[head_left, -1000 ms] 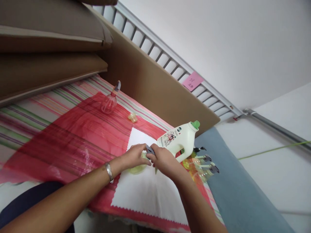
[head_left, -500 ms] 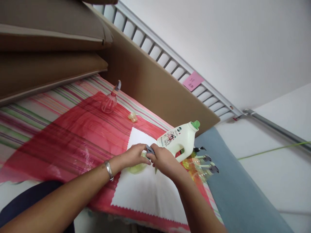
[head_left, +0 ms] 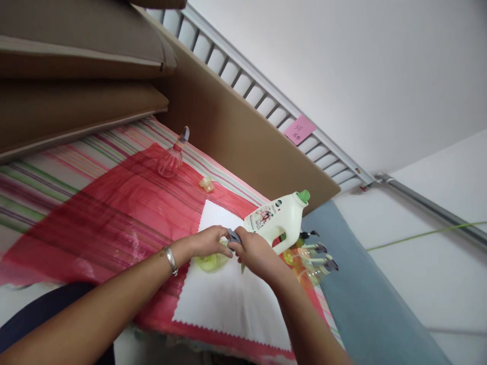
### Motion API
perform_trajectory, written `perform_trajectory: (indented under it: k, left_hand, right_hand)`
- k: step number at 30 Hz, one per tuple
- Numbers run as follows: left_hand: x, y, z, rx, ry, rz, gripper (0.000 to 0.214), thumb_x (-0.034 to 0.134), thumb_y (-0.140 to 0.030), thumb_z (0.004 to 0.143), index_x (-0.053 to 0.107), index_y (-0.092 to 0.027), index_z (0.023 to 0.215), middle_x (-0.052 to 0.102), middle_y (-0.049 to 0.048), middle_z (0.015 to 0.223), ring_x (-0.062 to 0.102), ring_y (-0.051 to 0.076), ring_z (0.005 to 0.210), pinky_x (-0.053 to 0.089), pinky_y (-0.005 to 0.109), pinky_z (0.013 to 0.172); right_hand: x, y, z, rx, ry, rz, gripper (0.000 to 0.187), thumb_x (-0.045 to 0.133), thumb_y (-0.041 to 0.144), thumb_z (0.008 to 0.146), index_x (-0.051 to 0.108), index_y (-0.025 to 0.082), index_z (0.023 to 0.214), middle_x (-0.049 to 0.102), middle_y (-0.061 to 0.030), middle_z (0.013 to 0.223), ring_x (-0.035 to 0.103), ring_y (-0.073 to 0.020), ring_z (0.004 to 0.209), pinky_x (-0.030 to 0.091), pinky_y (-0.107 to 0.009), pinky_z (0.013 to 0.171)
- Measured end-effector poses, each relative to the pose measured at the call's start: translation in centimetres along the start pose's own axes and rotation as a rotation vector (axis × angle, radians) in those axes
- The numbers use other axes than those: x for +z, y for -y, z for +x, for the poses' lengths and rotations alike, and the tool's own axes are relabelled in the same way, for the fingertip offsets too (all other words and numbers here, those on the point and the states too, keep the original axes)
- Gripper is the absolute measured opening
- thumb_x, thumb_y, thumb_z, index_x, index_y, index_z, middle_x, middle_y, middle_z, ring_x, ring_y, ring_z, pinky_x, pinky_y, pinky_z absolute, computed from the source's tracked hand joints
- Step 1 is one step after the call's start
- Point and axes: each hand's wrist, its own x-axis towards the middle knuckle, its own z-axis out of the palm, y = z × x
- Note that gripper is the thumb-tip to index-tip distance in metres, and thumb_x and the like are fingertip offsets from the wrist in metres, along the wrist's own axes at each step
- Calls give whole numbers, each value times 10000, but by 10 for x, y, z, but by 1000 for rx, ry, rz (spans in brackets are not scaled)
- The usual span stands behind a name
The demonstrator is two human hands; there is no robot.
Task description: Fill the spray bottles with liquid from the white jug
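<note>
Both my hands meet over a white cloth (head_left: pixel 232 299) with zigzag edges. My left hand (head_left: pixel 207 241) is closed around a small clear bottle (head_left: pixel 210 262) with yellow-green liquid, which stands on the cloth. My right hand (head_left: pixel 254 255) is closed on the grey spray head (head_left: pixel 234 236) at the top of that bottle. A white jug with a green cap (head_left: pixel 276 219) lies tilted just behind my right hand.
A red sheer cloth (head_left: pixel 114 213) covers a striped table. On it stand a clear spray bottle (head_left: pixel 172 158) and a small yellowish cap (head_left: pixel 207 184). Several spray bottles (head_left: pixel 314 258) lie at the right. A cardboard panel (head_left: pixel 236 132) stands behind, and brown boards at the left.
My hands stay on the small bottle and its spray head with barely any shift. The view has moved slightly.
</note>
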Motion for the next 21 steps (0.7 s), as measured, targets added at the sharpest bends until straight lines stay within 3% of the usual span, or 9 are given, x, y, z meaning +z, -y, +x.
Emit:
perform_trajectory:
  k: [6,10,12,15,18,21]
  left_hand:
    - [-1,5,-2,33,38,-48,243,653,-229,701,640,-184,939,670,-7,942,590,182,924,418,263,826]
    - [-3,-1,-8,-20,-32,-31,487,722,-258,621,585,-191,1083,631,38,1106,549,225,1048,401,309,901]
    - [-4,-3,-10,-94,-46,1,603,750,-267,577,551,-190,1141,599,62,1173,532,241,1086,398,325,917]
    - [-3,-1,-13,-163,-35,83,592,744,-294,585,561,-185,1137,590,74,1191,533,246,1091,389,334,934]
    - [-1,5,-13,-162,-44,135,560,730,-326,607,574,-192,1128,593,68,1183,532,246,1090,383,336,942]
    - [0,7,-12,-140,-67,128,560,740,-337,601,577,-205,1120,591,57,1181,528,244,1088,384,337,940]
  right_hand:
    - [3,-2,1,13,-25,53,97,451,279,843,489,191,840,604,-14,630,575,-155,565,311,-238,527]
    - [6,-10,0,18,-49,194,126,441,299,847,510,199,881,596,5,622,582,-148,542,358,-237,530]
    - [7,-16,-1,18,-42,289,154,447,323,846,523,207,915,607,5,662,594,-145,556,390,-242,548]
    - [4,-23,-6,22,-47,346,223,487,360,830,540,222,997,639,-11,764,617,-166,667,429,-269,626]
    - [0,-27,-12,26,-87,331,340,537,370,802,521,248,1120,653,-28,914,608,-193,821,433,-303,722]
    - [-2,-26,-18,40,-114,351,428,572,345,776,494,256,1188,650,-25,952,600,-198,851,431,-308,745]
